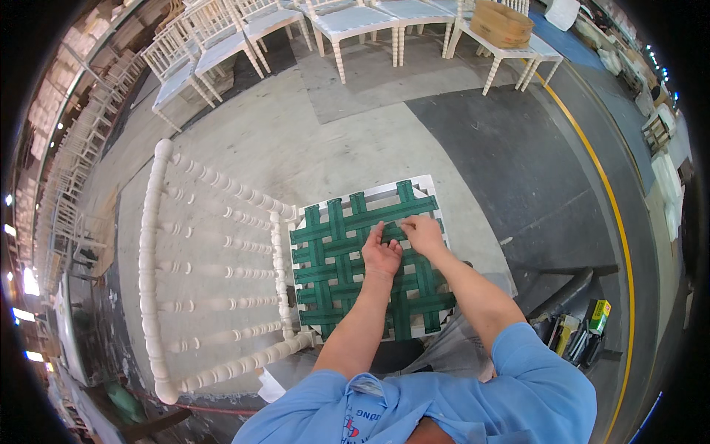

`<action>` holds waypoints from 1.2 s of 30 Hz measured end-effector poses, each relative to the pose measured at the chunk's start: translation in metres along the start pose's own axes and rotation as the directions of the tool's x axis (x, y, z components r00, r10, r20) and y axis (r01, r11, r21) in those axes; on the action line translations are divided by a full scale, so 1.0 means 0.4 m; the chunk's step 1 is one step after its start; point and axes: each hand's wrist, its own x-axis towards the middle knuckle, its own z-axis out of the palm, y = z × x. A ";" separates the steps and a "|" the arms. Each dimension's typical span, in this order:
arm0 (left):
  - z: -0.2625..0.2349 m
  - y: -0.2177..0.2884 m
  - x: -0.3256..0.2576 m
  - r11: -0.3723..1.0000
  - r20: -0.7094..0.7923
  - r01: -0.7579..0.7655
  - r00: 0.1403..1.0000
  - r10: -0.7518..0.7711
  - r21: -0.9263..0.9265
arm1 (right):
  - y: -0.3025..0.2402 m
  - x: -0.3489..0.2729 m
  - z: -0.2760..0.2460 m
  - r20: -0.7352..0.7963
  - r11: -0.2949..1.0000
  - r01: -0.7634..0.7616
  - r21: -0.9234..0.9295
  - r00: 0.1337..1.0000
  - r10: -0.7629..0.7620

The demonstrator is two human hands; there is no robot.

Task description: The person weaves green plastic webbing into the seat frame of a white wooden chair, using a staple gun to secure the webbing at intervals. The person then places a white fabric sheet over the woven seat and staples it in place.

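Note:
A white chair with turned, beaded spindles lies before me, its backrest (153,274) to the left. Green webbing straps (318,274) cross over and under each other across its white seat frame (421,182). My left hand (382,255) rests on the webbing, palm up, fingers loosely curled and apart. Just right of it, my right hand (424,235) is closed, thumb and fingertips pinched at a green strap near the seat's far right part. The fingertips of both hands nearly meet; the exact spot under the right fingers is hidden.
White chairs (355,22) stand in a row at the back, one bearing a brown cardboard box (501,24). More chairs line the far left. On my right lie tools and a green-yellow box (599,316) in a dark holder. A yellow line (603,177) runs along the floor.

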 end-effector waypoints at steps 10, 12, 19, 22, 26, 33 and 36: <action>-0.015 0.031 -0.013 0.999 -0.050 0.006 0.999 -0.009 -0.042 | -0.071 0.076 0.059 0.242 0.886 -0.380 0.266 0.916 0.320; 0.007 0.027 -0.041 0.987 -0.078 0.030 0.997 -0.018 0.160 | -0.054 0.098 0.038 0.368 0.675 -0.517 0.526 0.854 0.367; 0.012 0.069 -0.094 0.336 0.277 -0.444 0.853 0.442 0.830 | -0.069 0.125 -0.052 0.610 0.341 -0.715 0.610 0.699 0.374; 0.067 0.093 -0.044 0.122 0.494 -0.593 0.753 0.436 0.796 | -0.108 0.104 -0.058 0.565 0.343 -0.681 0.647 0.730 0.384; 0.147 0.122 -0.029 -0.058 0.672 -0.744 0.564 0.480 0.665 | -0.157 0.110 -0.122 0.421 0.393 -0.523 0.756 0.849 0.319; 0.197 0.140 -0.095 0.212 0.502 -0.604 0.774 0.384 0.769 | -0.132 0.060 -0.134 -0.101 0.767 0.036 0.640 0.994 0.038; 0.179 0.141 -0.115 0.359 0.488 -0.574 0.818 0.306 0.736 | -0.132 0.041 -0.126 -0.012 0.821 0.066 0.567 0.997 -0.072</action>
